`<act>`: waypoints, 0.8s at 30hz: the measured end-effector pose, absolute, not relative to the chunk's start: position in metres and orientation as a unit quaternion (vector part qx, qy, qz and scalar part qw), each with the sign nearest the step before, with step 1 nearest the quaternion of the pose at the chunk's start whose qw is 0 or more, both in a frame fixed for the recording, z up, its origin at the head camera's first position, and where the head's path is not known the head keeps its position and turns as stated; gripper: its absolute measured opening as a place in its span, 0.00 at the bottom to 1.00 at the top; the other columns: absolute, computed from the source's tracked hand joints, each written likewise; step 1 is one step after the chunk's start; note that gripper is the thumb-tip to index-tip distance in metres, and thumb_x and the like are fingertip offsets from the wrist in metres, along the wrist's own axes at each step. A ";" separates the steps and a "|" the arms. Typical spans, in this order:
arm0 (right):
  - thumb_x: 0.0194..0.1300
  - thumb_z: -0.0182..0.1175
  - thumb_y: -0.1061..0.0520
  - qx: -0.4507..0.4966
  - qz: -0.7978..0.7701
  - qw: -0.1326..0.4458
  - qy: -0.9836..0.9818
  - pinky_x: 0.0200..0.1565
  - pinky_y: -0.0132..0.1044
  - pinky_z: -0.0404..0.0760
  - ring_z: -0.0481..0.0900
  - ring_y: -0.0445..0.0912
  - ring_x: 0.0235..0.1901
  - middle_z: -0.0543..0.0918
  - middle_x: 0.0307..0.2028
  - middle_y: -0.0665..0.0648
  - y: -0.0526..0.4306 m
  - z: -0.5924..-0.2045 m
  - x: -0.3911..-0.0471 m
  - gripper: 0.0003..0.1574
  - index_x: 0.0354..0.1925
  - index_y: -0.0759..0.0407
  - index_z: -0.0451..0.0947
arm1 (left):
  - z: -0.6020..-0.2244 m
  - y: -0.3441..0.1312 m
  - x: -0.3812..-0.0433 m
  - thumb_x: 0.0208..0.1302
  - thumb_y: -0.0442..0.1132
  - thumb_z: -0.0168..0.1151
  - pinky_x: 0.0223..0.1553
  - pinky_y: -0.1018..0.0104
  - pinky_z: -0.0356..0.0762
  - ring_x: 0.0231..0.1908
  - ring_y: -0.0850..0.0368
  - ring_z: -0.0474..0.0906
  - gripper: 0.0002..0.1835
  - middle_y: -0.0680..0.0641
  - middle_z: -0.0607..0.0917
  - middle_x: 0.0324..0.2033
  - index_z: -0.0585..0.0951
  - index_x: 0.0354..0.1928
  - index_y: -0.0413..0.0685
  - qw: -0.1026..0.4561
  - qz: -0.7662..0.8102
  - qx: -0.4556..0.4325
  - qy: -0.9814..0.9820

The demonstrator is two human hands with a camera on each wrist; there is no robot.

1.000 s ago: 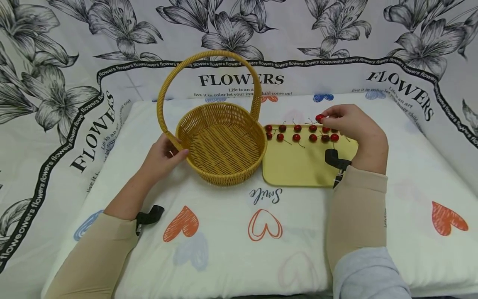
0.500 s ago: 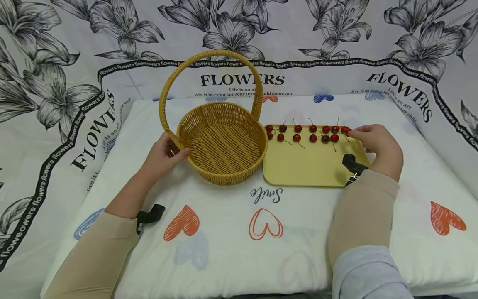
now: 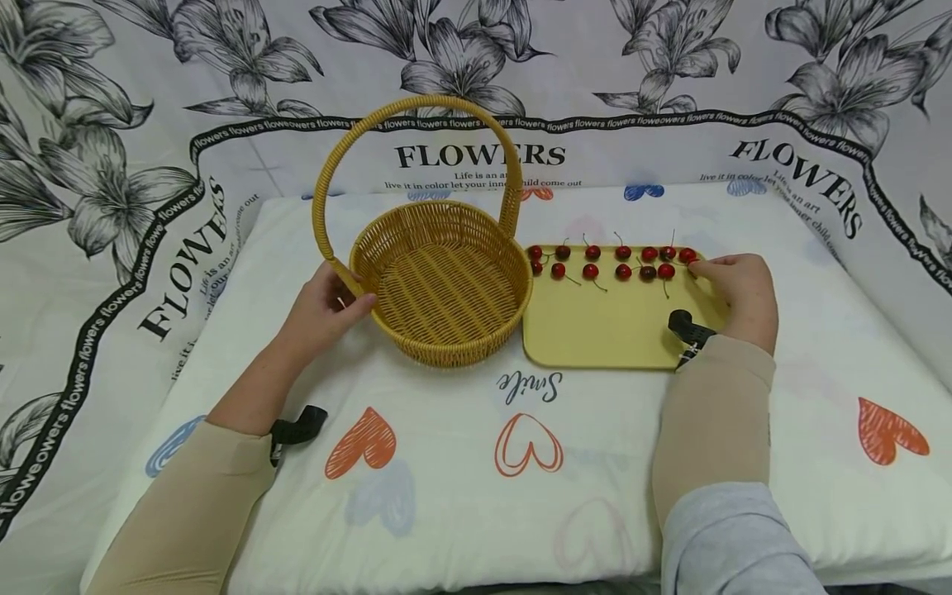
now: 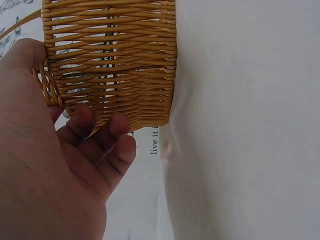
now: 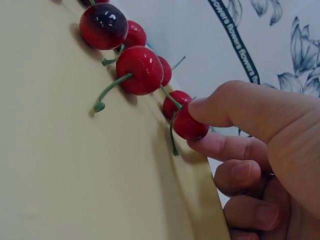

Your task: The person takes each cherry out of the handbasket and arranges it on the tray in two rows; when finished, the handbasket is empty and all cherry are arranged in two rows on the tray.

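My left hand [image 3: 323,306] holds the yellow woven basket [image 3: 454,355] where its tall handle meets the rim. Thumb and forefinger clasp the rim there, and in the left wrist view the other fingers lie curled by the woven wall [image 4: 115,70]. At the right end of the yellow tray [image 3: 595,330], my right hand [image 3: 744,293] pinches a red cherry [image 5: 190,126] between thumb and forefinger. This cherry sits low over the tray, close to another red cherry [image 5: 174,100]. Several stemmed cherries [image 3: 591,271] line the tray's far side in two rows.
The tray stands just right of the basket, whose side nearly meets its left edge. Both lie on a white padded cloth [image 3: 446,512] printed with hearts. Behind rises a flower-printed fabric [image 3: 669,66]. The basket's handle [image 3: 420,101] arches high above it.
My right hand, pinching a cherry, has moved from above the tray's far edge to its right end, lower down, then slightly left. The left hand and basket have stayed in place.
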State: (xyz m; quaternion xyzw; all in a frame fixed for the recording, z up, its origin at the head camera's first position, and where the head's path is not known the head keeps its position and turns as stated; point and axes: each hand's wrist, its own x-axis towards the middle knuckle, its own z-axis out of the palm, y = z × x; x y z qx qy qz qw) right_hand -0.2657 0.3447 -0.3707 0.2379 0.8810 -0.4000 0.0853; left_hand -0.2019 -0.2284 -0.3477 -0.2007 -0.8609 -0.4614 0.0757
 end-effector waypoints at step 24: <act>0.70 0.53 0.26 0.210 -0.392 0.067 0.893 0.69 0.61 0.59 0.59 0.63 0.70 0.60 0.75 0.67 0.337 -0.341 -0.260 0.50 0.73 0.60 0.69 | -0.384 -0.246 -0.223 0.68 0.32 0.67 0.33 0.68 0.72 0.34 0.49 0.72 0.22 0.44 0.79 0.41 0.71 0.59 0.36 0.077 -0.457 -0.186 -0.867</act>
